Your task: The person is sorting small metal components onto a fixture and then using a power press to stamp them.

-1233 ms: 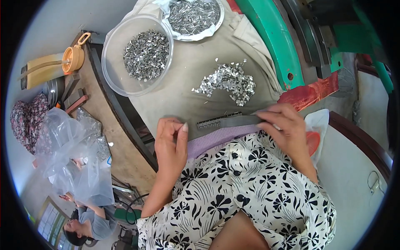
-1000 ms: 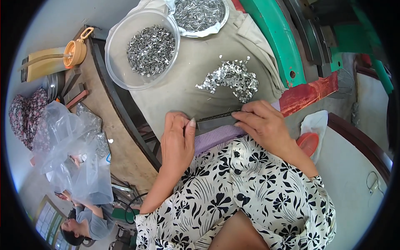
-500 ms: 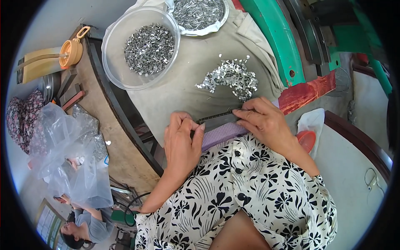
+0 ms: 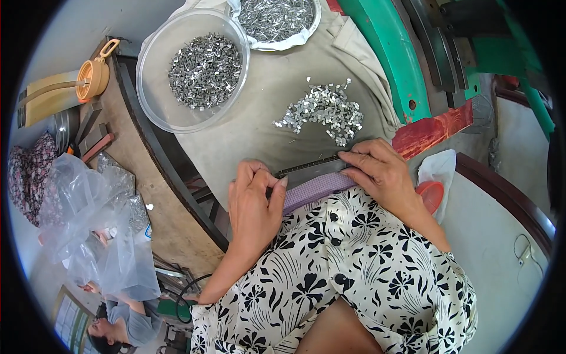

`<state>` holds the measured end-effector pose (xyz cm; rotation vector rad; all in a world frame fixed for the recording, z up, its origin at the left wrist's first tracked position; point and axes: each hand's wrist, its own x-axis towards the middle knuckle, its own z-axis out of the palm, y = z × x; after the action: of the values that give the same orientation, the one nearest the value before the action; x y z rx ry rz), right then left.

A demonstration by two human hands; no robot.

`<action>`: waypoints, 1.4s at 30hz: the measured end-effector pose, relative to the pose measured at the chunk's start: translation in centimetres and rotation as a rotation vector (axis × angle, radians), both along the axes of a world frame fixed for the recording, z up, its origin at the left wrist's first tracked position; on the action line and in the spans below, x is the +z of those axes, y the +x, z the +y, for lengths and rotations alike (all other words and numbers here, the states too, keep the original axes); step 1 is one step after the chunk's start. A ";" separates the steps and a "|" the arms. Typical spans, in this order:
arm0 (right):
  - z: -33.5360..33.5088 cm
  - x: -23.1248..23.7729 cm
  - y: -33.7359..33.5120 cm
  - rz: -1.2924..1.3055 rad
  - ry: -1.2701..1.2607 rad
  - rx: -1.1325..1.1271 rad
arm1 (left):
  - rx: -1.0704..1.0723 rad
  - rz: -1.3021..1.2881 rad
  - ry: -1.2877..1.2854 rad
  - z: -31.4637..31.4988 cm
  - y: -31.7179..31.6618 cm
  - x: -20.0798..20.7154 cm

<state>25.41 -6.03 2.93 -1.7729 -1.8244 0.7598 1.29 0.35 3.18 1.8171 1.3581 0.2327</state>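
A narrow dark grey metal bar [image 4: 311, 171] with evenly spaced marks or notches along its far edge lies across my front. My left hand [image 4: 254, 192] grips its left end, thumb on the near side and fingers curled. At the bar's other end my right hand [image 4: 379, 171] pinches it between thumb and fingers. Just beyond the bar, a loose heap of small flat silvery metal pieces [image 4: 330, 112] rests on the beige cloth [image 4: 265, 109]. Purple checked fabric [image 4: 315, 190] lies under the bar, against my patterned shirt. What the fingertips press on is partly hidden.
A clear plastic bowl [image 4: 141, 88] of small metal parts stands far left, beside a cloth-lined bowl [image 4: 313, 29] of thin metal pins. Green machinery [image 4: 386, 56] rises at the right. A wooden bench [image 4: 171, 203] holds plastic bags [image 4: 88, 206]; another person [image 4: 132, 324] is beyond.
My right hand has shifted slightly to the right along the bar, so more of its notched edge shows. My left hand keeps its grip. The view has shifted a little.
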 end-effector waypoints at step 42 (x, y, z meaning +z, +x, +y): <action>-1.8 -2.7 0.7 -0.012 0.272 0.041 | -0.242 -0.091 0.356 -0.9 -1.5 -1.8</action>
<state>26.12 -7.79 0.28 -1.5727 -1.8770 0.4889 -0.24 -0.53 1.40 2.2159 1.0705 0.4442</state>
